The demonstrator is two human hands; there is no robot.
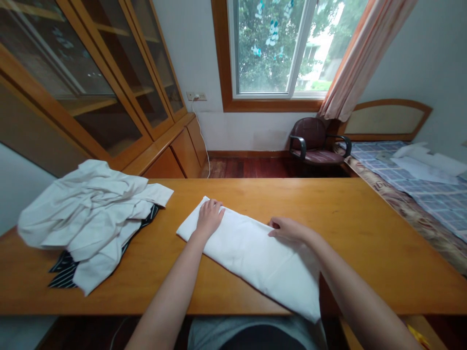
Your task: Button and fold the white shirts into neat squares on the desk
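A folded white cloth [255,253] lies slantwise across the table in front of me, a long flat strip whose near right end hangs slightly over the front edge. My left hand [210,216] rests flat on its far left end, fingers stretched out. At the cloth's far edge, right of the middle, my right hand [286,228] has its fingers curled and appears to pinch that edge. What lies under the right palm is hidden. Whether the cloth is a shirt or another garment does not show.
The wooden table [339,209] spans the view. On its left lies a crumpled heap of white garments [98,204], with a black striped cloth [64,272] poking out. Beyond stand a glass-door cabinet [120,63], an armchair [314,141] and, at right, a bed [412,170].
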